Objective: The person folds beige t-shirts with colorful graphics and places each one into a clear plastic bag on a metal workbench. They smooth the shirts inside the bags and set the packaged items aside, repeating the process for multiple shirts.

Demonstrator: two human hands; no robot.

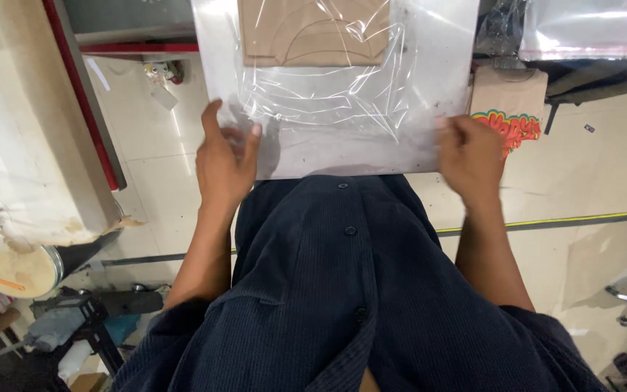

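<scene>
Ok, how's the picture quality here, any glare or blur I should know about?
Head view: bright glare streaks on the clear plastic bag over the tan folded garment; the right hand is smeared by motion blur, the left hand is sharper; wide-angle bending at the edges; a soft shadow beside the left hand on the grey board.

Landmark: grey metal worktop (429, 149); pale glossy tiled floor (589, 181) lies beneath and around it; a yellow-and-dark floor stripe (582, 219) runs right of the worktop; a red-edged panel (85, 94) stands to its left; stacked clear bags (589, 29) lie at its upper right.
</scene>
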